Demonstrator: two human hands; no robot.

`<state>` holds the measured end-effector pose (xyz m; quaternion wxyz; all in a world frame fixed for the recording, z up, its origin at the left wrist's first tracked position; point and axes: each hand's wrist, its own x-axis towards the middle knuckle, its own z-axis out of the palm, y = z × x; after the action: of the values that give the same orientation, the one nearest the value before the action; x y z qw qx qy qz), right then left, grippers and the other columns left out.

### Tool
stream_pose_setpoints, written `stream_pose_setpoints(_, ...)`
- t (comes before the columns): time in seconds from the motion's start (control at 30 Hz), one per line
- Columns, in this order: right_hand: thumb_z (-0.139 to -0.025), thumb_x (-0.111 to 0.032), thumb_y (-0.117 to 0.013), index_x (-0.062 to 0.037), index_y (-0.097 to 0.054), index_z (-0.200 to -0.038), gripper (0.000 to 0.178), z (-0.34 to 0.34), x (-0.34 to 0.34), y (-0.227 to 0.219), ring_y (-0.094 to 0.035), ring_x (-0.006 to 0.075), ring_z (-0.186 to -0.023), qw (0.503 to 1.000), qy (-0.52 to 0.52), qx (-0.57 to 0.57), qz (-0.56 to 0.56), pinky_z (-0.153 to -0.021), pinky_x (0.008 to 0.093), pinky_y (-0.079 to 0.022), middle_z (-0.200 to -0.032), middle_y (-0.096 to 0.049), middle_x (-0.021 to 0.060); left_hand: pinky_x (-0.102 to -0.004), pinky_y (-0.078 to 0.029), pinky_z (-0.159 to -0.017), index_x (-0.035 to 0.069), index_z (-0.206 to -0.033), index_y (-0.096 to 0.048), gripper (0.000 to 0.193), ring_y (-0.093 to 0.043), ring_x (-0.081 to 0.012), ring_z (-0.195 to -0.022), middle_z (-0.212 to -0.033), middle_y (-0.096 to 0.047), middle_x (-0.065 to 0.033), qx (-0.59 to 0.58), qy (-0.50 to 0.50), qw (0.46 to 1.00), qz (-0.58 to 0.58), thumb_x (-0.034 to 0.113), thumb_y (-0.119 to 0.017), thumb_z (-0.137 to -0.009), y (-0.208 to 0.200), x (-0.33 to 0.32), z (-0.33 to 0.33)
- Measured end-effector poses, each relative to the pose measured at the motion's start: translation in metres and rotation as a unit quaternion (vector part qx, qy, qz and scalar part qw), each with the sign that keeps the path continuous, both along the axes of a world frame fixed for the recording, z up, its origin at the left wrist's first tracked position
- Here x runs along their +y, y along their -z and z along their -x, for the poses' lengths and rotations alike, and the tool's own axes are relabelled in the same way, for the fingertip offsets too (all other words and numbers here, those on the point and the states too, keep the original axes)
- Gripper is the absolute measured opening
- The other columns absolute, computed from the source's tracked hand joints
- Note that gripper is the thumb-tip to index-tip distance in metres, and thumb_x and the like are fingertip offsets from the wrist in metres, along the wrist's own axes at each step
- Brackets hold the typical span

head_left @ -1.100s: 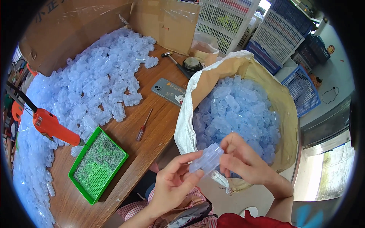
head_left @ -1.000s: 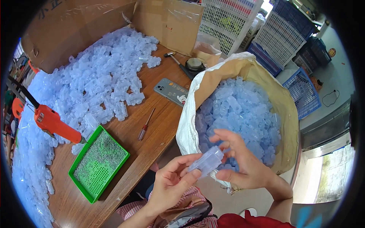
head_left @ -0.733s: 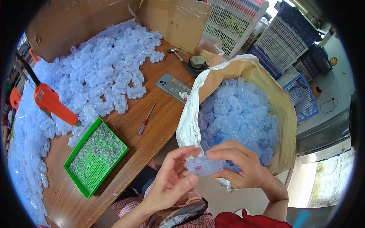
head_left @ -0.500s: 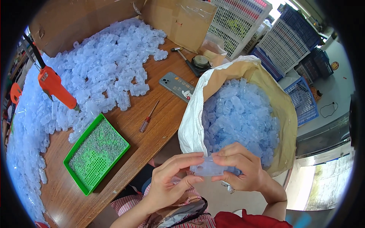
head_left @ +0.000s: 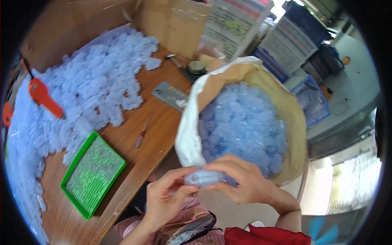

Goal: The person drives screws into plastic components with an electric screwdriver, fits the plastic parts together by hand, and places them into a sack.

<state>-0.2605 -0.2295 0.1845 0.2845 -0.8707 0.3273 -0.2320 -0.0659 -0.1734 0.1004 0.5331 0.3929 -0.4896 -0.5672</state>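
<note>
Between my hands is a small translucent plastic part [head_left: 204, 178], held in front of the near rim of the sack. My left hand [head_left: 166, 197] pinches its left end between thumb and fingers. From the right, my right hand [head_left: 245, 180] grips the other end and covers part of it. Blur hides the fine detail of the part. Just beyond, a white woven sack [head_left: 188, 136] with a tan lining holds a heap of similar pale bluish plastic parts [head_left: 245, 122].
On the wooden table [head_left: 157, 126] lie a big pile of clear parts [head_left: 90, 77], a green tray [head_left: 118, 168] of small metal pieces, a screwdriver [head_left: 141, 138], a phone [head_left: 169, 96] and a hammer [head_left: 179, 65]. An orange power screwdriver [head_left: 43, 96] hangs at left. Plastic crates [head_left: 292, 41] stand behind.
The plastic part has been turned in my fingers, its broad side no longer facing up as before. My view has swung, so the table and sack sit further left in it.
</note>
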Motion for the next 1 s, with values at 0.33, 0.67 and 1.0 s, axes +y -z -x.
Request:
stream_pose_setpoints(0.33, -0.07, -0.011, -0.075, -0.0031, -0.056, -0.113, 0.047, 0.027, -0.013, -0.01, -0.051, 0.0309, -0.093, 0.884, 0.293, 0.093, 0.354, -0.077, 0.0406, -0.042, -0.104, -0.057, 0.0134, -0.0322, -0.048, -0.089, 0.001, -0.139, -0.033, 0.064, -0.06, -0.0207, -0.102, -0.126, -0.054, -0.0172, -0.107, 0.091, 0.985, -0.101, 0.007, -0.066, -0.085, 0.014, 0.019, -0.007)
stream_pose_setpoints(0.67, -0.091, -0.02, -0.061, -0.0031, -0.065, -0.1, 0.02, -0.054, 0.047, 0.031, -0.059, 0.027, -0.085, 0.933, -0.26, -0.245, -0.034, -0.074, 0.0377, -0.045, -0.095, -0.062, 0.0113, -0.0333, -0.05, -0.082, 0.0, -0.113, -0.059, 0.029, -0.061, -0.0362, -0.094, -0.106, -0.062, -0.0199, -0.18, 0.053, 0.981, -0.04, 0.006, -0.06, -0.085, 0.0, 0.055, -0.031)
stream_pose_setpoints(1.0, -0.094, -0.036, -0.053, 0.0024, -0.053, -0.118, 0.046, -0.086, 0.059, -0.057, -0.056, 0.0277, -0.101, 0.551, -0.117, -0.813, -0.145, -0.083, 0.0333, -0.046, -0.106, -0.06, 0.0155, -0.0375, -0.05, -0.072, 0.0, -0.097, -0.063, 0.019, -0.06, -0.0346, -0.083, -0.094, -0.063, -0.0161, -0.58, 0.156, 0.799, 0.022, 0.012, -0.065, -0.082, 0.014, 0.146, -0.114)
